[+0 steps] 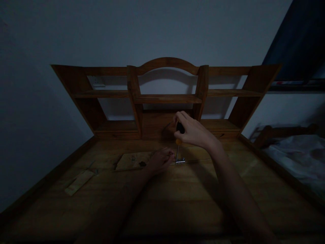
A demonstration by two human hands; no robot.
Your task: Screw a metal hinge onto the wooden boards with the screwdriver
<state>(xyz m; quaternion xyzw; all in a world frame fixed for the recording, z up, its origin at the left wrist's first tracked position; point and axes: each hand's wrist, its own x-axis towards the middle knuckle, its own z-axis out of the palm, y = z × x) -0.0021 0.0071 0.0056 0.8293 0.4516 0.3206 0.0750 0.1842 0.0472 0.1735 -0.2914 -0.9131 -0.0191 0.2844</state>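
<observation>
My right hand (194, 130) is closed around the black and orange handle of a screwdriver (179, 135), held upright. Its thin shaft points down onto a small shiny metal bracket (180, 160) lying on the wooden desk top (162, 200). My left hand (160, 160) rests on the desk just left of the bracket, fingers curled against the right end of a flat wooden board (133, 161). Whether those fingers pinch anything is hard to see in the dim light.
A wooden hutch with shelves (166, 99) stands at the back of the desk against a pale wall. A narrow wooden strip (79, 182) lies at the left, with a small thin metal piece (91, 166) by it. A bed (297, 159) is at the right.
</observation>
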